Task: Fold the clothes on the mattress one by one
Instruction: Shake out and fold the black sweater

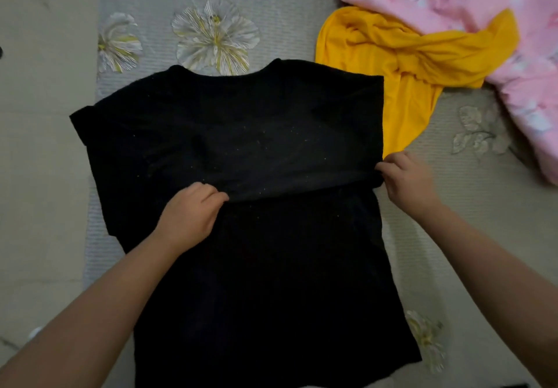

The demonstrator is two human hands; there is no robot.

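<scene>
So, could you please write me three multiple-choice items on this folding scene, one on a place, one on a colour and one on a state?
1. Where does the yellow garment lie?
A. to the right of the black T-shirt's shoulder
B. under the person's left forearm
C. on top of the T-shirt's hem

2. What colour is the crumpled floral cloth at the top right?
A. green
B. pink
C. blue

3. What are the hands doing to the black T-shirt?
A. resting flat beside it
B. both pinching a fold of it
C. only one touching it

Answers: 1 A, it sits past the shirt's right edge; 2 B, pink with pale print; 3 B, left hand and right hand each have a grip on a fold across its middle.
</scene>
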